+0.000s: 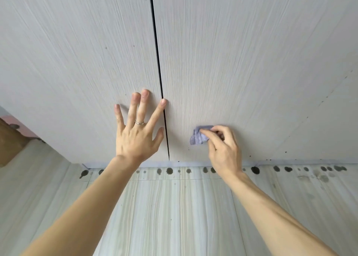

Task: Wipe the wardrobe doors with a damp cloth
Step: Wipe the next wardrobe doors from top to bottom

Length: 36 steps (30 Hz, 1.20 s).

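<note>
Landmark: we are taking the dark door gap (157, 62) between the two wardrobe panels as our reference.
Cloth: we are holding a small lilac cloth (198, 137), bunched into a wad, against the right door (242, 62), just right of the door gap and low on the panel.
Right hand: we are clamping the right hand (222, 149) on the cloth, thumb and curled fingers pinching the wad from behind.
Left hand: we are pressing the left hand (135, 137) flat on the left door (77, 62), just left of the door gap, with the fingers straight and spread and the index fingertip reaching the gap.
Handling, cloth: we are judging it light, soft and limp, likely to drag on the grain when damp. It is best gripped by its gathered back, leaving a broad face on the panel.
Handling, doors: we are judging them stiff and flat but liable to give under pressure, hence the bracing palm.
Residue: we are noting dark specks (188, 149) right of the door gap, below the cloth.
</note>
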Each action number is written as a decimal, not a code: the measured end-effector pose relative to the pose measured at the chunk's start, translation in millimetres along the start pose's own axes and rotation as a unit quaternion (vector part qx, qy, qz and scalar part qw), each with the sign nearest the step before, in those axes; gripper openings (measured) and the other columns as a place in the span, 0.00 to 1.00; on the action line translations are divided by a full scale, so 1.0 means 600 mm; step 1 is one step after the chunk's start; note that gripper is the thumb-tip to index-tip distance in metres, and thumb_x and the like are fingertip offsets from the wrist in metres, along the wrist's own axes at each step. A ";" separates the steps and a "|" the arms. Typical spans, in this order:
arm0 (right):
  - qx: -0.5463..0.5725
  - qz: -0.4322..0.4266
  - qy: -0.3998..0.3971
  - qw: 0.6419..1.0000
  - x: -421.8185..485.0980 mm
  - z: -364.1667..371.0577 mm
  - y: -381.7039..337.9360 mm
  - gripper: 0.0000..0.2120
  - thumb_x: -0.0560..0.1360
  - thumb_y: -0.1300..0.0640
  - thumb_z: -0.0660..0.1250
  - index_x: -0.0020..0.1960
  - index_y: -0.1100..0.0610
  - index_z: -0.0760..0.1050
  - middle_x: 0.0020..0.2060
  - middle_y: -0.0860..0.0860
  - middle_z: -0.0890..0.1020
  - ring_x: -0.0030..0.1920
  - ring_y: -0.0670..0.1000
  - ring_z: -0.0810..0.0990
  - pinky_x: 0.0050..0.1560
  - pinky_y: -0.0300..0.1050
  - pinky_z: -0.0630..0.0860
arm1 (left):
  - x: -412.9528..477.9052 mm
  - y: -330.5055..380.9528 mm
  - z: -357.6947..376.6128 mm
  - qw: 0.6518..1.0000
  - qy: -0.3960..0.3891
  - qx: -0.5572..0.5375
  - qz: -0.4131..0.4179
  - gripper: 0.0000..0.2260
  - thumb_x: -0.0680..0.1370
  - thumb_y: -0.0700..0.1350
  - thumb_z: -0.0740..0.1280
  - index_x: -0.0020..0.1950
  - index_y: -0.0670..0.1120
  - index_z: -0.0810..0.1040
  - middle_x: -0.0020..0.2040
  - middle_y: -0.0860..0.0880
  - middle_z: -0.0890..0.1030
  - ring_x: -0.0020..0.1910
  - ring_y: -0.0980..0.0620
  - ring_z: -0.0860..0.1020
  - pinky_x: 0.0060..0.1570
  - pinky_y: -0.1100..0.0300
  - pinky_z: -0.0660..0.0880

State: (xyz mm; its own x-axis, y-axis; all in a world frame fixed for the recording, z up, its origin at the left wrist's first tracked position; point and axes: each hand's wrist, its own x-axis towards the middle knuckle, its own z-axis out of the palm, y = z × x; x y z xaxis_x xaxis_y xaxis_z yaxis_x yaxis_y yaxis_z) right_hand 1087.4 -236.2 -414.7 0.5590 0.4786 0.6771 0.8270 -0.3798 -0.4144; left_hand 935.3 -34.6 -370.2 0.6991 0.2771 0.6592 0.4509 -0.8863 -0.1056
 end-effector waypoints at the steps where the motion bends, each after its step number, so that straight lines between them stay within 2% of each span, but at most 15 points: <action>1: 0.017 0.010 0.018 1.000 0.008 -0.004 -0.005 0.16 0.75 0.63 0.64 0.55 0.50 0.84 0.54 0.45 0.73 0.46 0.52 0.78 0.41 0.47 0.78 | -0.002 -0.002 0.004 1.000 0.004 0.001 0.002 0.37 0.79 0.55 0.64 0.83 0.57 0.48 0.82 0.49 0.35 0.81 0.46 0.39 0.76 0.33 0.39; 3: 0.036 0.019 0.035 0.999 0.016 0.001 -0.010 0.15 0.75 0.61 0.62 0.54 0.50 0.84 0.53 0.45 0.73 0.46 0.52 0.79 0.41 0.46 0.78 | -0.001 -0.001 0.014 1.000 0.009 -0.003 0.000 0.37 0.80 0.56 0.64 0.83 0.58 0.46 0.81 0.50 0.33 0.81 0.47 0.36 0.75 0.33 0.38; 6: 0.042 0.009 0.026 0.999 0.000 0.026 -0.013 0.15 0.73 0.63 0.66 0.52 0.49 0.85 0.50 0.46 0.76 0.44 0.50 0.79 0.39 0.46 0.78 | 0.004 0.003 0.029 1.000 0.006 -0.022 -0.009 0.37 0.81 0.57 0.61 0.82 0.59 0.40 0.79 0.51 0.28 0.79 0.47 0.31 0.73 0.34 0.33; 10: 0.034 0.025 -0.035 0.998 -0.028 0.071 -0.028 0.17 0.70 0.64 0.72 0.53 0.46 0.85 0.45 0.47 0.78 0.39 0.51 0.79 0.29 0.45 0.76 | 0.007 -0.003 0.043 1.000 0.010 -0.010 0.006 0.36 0.82 0.59 0.58 0.81 0.59 0.36 0.77 0.51 0.24 0.77 0.47 0.27 0.71 0.34 0.30; 15: -0.002 0.000 -0.116 0.993 -0.064 0.119 -0.049 0.24 0.63 0.68 0.78 0.53 0.46 0.85 0.44 0.46 0.79 0.41 0.50 0.78 0.27 0.39 0.70 | 0.008 -0.013 0.048 0.999 0.022 0.000 0.023 0.35 0.83 0.62 0.56 0.80 0.60 0.35 0.77 0.52 0.23 0.77 0.48 0.26 0.71 0.35 0.29; 20: 0.020 0.137 -0.155 0.978 -0.126 0.171 -0.042 0.21 0.69 0.70 0.72 0.53 0.46 0.85 0.45 0.44 0.77 0.42 0.49 0.78 0.31 0.41 0.72 | 0.007 -0.024 0.059 0.998 0.047 0.018 0.041 0.35 0.83 0.64 0.55 0.81 0.60 0.36 0.77 0.52 0.24 0.77 0.49 0.27 0.71 0.37 0.28; 21: 0.041 0.179 -0.156 0.971 -0.132 0.180 -0.044 0.21 0.70 0.70 0.71 0.52 0.47 0.85 0.45 0.43 0.76 0.43 0.47 0.77 0.34 0.40 0.73 | 0.008 -0.026 0.064 0.997 0.055 0.024 0.046 0.35 0.83 0.64 0.56 0.81 0.59 0.36 0.77 0.51 0.25 0.78 0.48 0.27 0.71 0.36 0.29; 22: 0.066 0.230 -0.154 0.959 -0.134 0.184 -0.048 0.20 0.71 0.71 0.69 0.51 0.48 0.86 0.45 0.43 0.76 0.43 0.46 0.77 0.37 0.33 0.72 | 0.009 -0.029 0.066 0.996 0.062 0.030 0.050 0.36 0.82 0.64 0.56 0.81 0.59 0.37 0.78 0.51 0.25 0.78 0.48 0.28 0.71 0.36 0.29; 24: 0.131 0.370 -0.137 0.910 -0.137 0.191 -0.058 0.20 0.71 0.73 0.65 0.47 0.50 0.86 0.46 0.42 0.77 0.44 0.46 0.78 0.39 0.24 0.67 | 0.010 -0.032 0.070 0.995 0.070 0.035 0.058 0.37 0.82 0.65 0.57 0.81 0.58 0.36 0.78 0.50 0.25 0.78 0.48 0.28 0.71 0.35 0.29; 25: 0.172 0.450 -0.112 0.869 -0.137 0.197 -0.063 0.20 0.71 0.74 0.64 0.44 0.50 0.85 0.46 0.43 0.79 0.44 0.46 0.79 0.38 0.23 0.67 | 0.010 -0.033 0.071 0.995 0.070 0.035 0.059 0.37 0.82 0.65 0.57 0.81 0.58 0.36 0.78 0.50 0.25 0.77 0.48 0.27 0.71 0.35 0.29; 28: 0.273 0.621 -0.031 0.734 -0.136 0.223 -0.077 0.22 0.70 0.74 0.63 0.38 0.47 0.80 0.42 0.44 0.82 0.45 0.48 0.81 0.41 0.29 0.73 | 0.009 -0.033 0.073 0.995 0.068 0.029 0.060 0.37 0.82 0.65 0.57 0.81 0.59 0.35 0.77 0.51 0.24 0.77 0.48 0.26 0.70 0.35 0.29; 30: 0.317 0.673 -0.015 0.668 -0.132 0.234 -0.082 0.20 0.70 0.73 0.63 0.39 0.48 0.79 0.39 0.42 0.82 0.43 0.47 0.80 0.43 0.35 0.75 | 0.010 -0.033 0.073 0.995 0.068 0.030 0.060 0.38 0.82 0.65 0.58 0.81 0.59 0.35 0.77 0.51 0.24 0.77 0.48 0.26 0.70 0.35 0.29; 31: 0.334 0.688 -0.017 0.645 -0.131 0.237 -0.083 0.19 0.71 0.73 0.64 0.40 0.49 0.79 0.39 0.43 0.82 0.41 0.45 0.79 0.42 0.35 0.74 | 0.011 -0.033 0.073 0.995 0.068 0.031 0.060 0.38 0.82 0.65 0.58 0.81 0.59 0.35 0.77 0.51 0.24 0.77 0.48 0.26 0.70 0.35 0.29; 33: 0.363 0.702 -0.016 0.613 -0.134 0.238 -0.072 0.17 0.71 0.73 0.66 0.42 0.51 0.80 0.40 0.45 0.82 0.41 0.45 0.79 0.40 0.35 0.73 | 0.010 -0.034 0.073 0.995 0.071 0.035 0.061 0.39 0.82 0.65 0.58 0.81 0.58 0.35 0.77 0.50 0.24 0.77 0.48 0.26 0.70 0.35 0.29; 36: 0.389 0.722 0.042 0.571 -0.137 0.224 -0.026 0.16 0.70 0.74 0.68 0.42 0.53 0.80 0.44 0.50 0.83 0.44 0.50 0.81 0.50 0.42 0.78 | 0.009 -0.035 0.074 0.994 0.074 0.044 0.060 0.39 0.81 0.66 0.59 0.81 0.58 0.35 0.77 0.50 0.24 0.77 0.47 0.26 0.71 0.35 0.28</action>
State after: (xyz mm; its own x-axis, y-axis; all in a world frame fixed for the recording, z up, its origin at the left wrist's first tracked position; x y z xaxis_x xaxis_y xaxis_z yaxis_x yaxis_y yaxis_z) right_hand 1036.3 -163.2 -545.5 0.7137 0.0595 -0.6979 -0.6976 0.1508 -0.7004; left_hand 954.6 2.2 -397.5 0.6640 0.1076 0.7400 0.4209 -0.8717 -0.2509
